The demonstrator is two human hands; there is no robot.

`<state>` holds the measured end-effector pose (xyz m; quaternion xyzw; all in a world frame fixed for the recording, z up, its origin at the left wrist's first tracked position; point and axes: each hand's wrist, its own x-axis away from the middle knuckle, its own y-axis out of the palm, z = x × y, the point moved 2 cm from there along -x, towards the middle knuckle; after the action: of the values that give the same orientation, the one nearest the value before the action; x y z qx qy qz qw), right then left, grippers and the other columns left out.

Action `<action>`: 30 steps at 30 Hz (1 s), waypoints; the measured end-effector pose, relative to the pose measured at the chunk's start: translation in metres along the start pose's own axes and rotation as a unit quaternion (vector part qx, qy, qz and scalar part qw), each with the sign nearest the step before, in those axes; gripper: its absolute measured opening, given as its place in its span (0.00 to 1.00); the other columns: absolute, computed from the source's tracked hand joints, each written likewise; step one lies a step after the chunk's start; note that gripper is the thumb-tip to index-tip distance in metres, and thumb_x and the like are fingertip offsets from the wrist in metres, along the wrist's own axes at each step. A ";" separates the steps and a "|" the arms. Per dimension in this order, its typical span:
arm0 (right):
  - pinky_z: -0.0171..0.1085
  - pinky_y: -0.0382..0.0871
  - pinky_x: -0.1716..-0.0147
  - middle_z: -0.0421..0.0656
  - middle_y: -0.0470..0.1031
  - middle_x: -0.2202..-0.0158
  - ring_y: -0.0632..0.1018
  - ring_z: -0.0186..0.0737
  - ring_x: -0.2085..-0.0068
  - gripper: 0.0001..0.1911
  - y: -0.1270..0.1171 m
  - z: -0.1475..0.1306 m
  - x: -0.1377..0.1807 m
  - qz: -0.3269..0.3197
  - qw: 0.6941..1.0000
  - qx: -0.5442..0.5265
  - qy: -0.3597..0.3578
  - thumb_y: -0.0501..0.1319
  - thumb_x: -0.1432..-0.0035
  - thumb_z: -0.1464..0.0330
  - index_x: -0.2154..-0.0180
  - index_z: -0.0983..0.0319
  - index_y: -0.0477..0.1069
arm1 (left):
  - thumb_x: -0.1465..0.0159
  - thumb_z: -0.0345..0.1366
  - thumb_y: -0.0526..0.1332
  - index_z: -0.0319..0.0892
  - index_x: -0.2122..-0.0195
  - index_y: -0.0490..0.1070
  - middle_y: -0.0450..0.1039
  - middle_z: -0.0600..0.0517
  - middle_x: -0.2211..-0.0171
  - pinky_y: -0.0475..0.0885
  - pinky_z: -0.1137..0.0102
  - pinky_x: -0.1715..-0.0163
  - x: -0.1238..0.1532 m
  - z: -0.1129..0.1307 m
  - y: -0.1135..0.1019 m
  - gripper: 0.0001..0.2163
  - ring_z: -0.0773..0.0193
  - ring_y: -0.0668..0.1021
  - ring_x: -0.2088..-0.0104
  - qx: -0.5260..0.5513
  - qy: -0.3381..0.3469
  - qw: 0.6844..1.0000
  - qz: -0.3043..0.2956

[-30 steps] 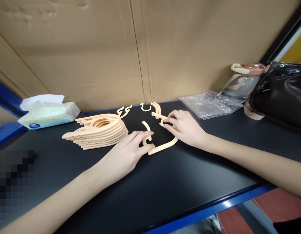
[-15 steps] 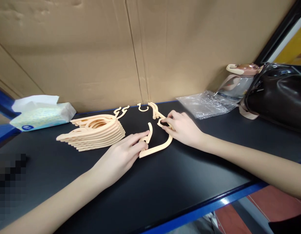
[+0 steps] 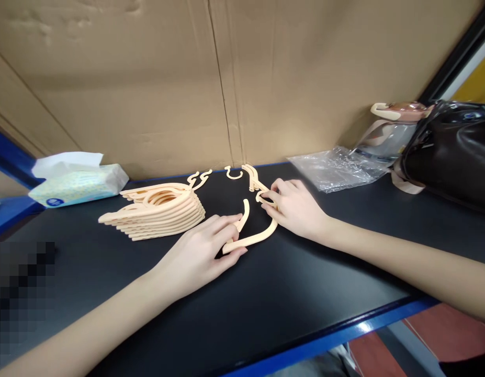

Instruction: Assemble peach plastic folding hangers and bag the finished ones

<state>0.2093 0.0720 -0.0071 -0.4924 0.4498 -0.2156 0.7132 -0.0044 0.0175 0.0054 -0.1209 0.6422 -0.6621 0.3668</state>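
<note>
Hanger (image 3: pixel 254 239) is slim, curved, peach plastic, lying flat.

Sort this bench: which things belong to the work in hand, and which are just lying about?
In hand: peach hanger held by left hand and right hand; stacked hangers; loose hooks.
Lying about: tissue pack; plastic bag; water bottle; black handbag.
</note>
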 end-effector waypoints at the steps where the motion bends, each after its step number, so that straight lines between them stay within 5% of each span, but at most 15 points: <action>1: 0.42 0.56 0.54 0.47 0.69 0.61 0.70 0.44 0.61 0.15 0.000 -0.001 0.000 0.003 1.000 0.004 -0.003 0.52 0.34 0.65 0.52 0.63 0.73 | 0.33 0.38 0.55 0.43 0.65 0.63 0.68 0.47 0.46 0.71 0.65 0.57 0.000 -0.001 0.001 0.05 0.58 0.74 0.53 0.007 0.002 1.000 0.000; 8: 0.43 0.55 0.52 0.47 0.69 0.62 0.69 0.44 0.62 0.17 0.000 -0.001 0.000 -0.003 1.000 0.019 -0.011 0.49 0.33 0.65 0.53 0.62 0.74 | 0.33 0.34 0.54 0.44 0.61 0.61 0.70 0.50 0.55 0.69 0.68 0.61 -0.002 0.001 0.005 0.02 0.62 0.73 0.58 0.029 0.019 0.999 -0.024; 30: 0.49 0.49 0.42 0.46 0.70 0.60 0.70 0.43 0.55 0.12 -0.004 -0.006 0.001 0.051 0.994 -0.032 -0.087 0.55 0.36 0.67 0.55 0.63 0.73 | 0.34 0.29 0.52 0.43 0.58 0.63 0.69 0.49 0.52 0.70 0.70 0.58 -0.002 0.001 0.004 0.05 0.64 0.74 0.57 0.035 0.045 0.998 -0.011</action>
<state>0.2049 0.0665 -0.0048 -0.5084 0.4169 -0.1208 0.7437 -0.0006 0.0187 0.0023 -0.0852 0.6333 -0.6930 0.3338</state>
